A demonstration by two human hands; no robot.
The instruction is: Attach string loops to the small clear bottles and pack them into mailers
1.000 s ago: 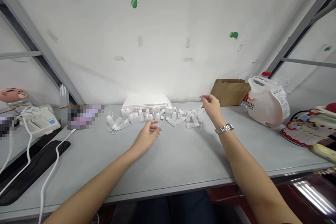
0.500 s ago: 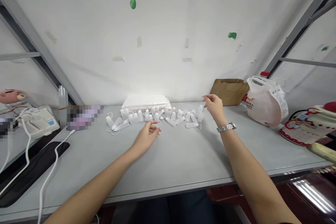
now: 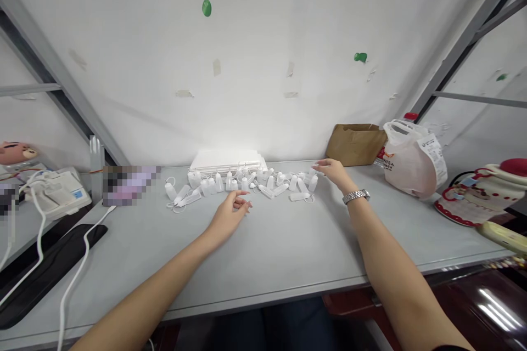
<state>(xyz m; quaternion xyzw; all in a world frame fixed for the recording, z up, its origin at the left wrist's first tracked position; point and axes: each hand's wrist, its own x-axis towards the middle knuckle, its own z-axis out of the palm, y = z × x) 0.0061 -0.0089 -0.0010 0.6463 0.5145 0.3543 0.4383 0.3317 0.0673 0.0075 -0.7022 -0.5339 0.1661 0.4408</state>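
Several small translucent squeeze bottles [image 3: 212, 185] with thin tethered caps stand and lie in a loose row on the grey desk. My left hand [image 3: 231, 209] rests in front of the row with its fingers loosely curved and apart, holding nothing. At the row's right end, my right hand [image 3: 332, 171], with a metal watch on the wrist, reaches beside an upright squeeze bottle [image 3: 313, 183]. Its fingers are stretched out, with nothing visible held in them; whether the fingertips touch a bottle is unclear. Another bottle [image 3: 299, 196] lies on its side nearer to me.
Behind the bottles sits a white stack [image 3: 228, 159] against the wall. A brown cardboard box [image 3: 356, 145], a white plastic bag [image 3: 409, 162] and a decorated jug [image 3: 477, 194] stand on the right. At left are a black pouch [image 3: 53, 269] and white cables [image 3: 76, 279].
My right hand has come down beside the bottles at the right end, and its fingers have straightened. My left hand has stayed nearly still. The view has shifted slightly.
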